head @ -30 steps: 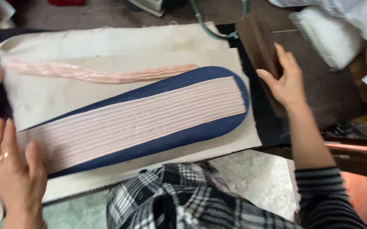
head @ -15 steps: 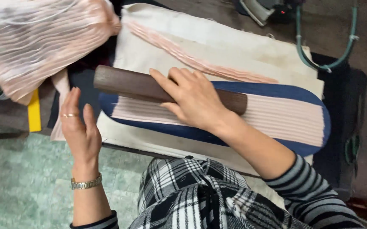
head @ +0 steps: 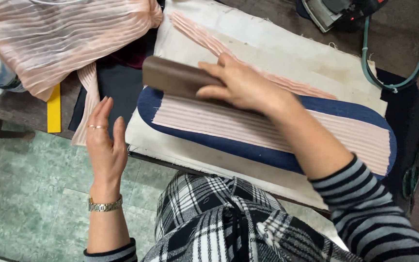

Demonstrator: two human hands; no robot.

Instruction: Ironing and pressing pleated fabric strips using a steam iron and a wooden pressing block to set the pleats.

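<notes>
My right hand (head: 241,87) grips a brown wooden block (head: 170,76) and presses it down on the left end of a pink pleated fabric strip (head: 267,128). That strip lies on a long navy oval pad (head: 248,150) resting on a cream cloth-covered board (head: 287,58). My left hand (head: 105,143) hovers flat, fingers together, just off the board's left edge, holding nothing. It wears a ring and a metal bracelet.
A second narrow pleated strip (head: 248,60) lies on the cream cloth behind the pad. A heap of pink pleated fabric (head: 59,39) sits top left beside a yellow ruler (head: 54,114). An iron (head: 335,12) with a green hose (head: 403,73) stands at the back right.
My right hand fetched the wooden block from the right side and brought it onto the strip's left end. My left hand moved off the pad to the board's edge.
</notes>
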